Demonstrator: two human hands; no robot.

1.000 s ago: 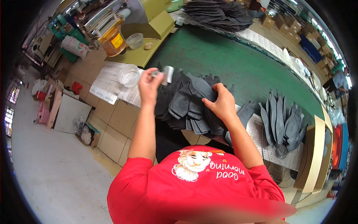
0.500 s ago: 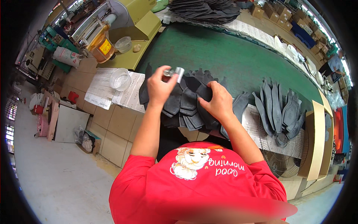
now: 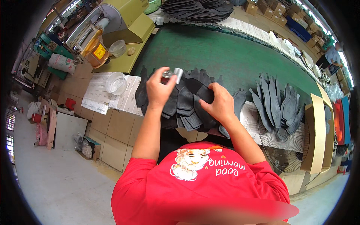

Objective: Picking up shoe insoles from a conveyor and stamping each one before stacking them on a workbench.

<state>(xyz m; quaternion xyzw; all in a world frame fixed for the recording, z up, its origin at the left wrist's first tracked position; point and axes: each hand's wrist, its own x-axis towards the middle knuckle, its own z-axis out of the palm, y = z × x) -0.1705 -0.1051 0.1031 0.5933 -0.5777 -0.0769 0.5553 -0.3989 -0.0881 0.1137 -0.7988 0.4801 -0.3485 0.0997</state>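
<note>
My left hand (image 3: 159,92) is closed around a small silver metal cylinder (image 3: 179,75) with a clear or shiny part near the fingers; its exact kind does not show. It hovers over a fanned spread of dark grey, flat, bottle-shaped pieces (image 3: 184,101) at the table's near edge. To the right, my right hand (image 3: 222,103) pinches the edge of one dark bottle-shaped piece (image 3: 202,91) between thumb and fingers. Another fan of similar dark pieces (image 3: 276,107) lies farther right, near the table's edge.
A green work surface (image 3: 195,45) stretches beyond the hands, with a tall dark stack (image 3: 197,11) at its far side. An olive machine (image 3: 127,22) and a clear plastic tub (image 3: 116,83) are at left. A wire fan guard (image 3: 281,157) and an open carton (image 3: 318,131) stand at right.
The view has shifted slightly, so the surroundings sit a little to the left. Both hands keep nearly the same place and grip; little else differs.
</note>
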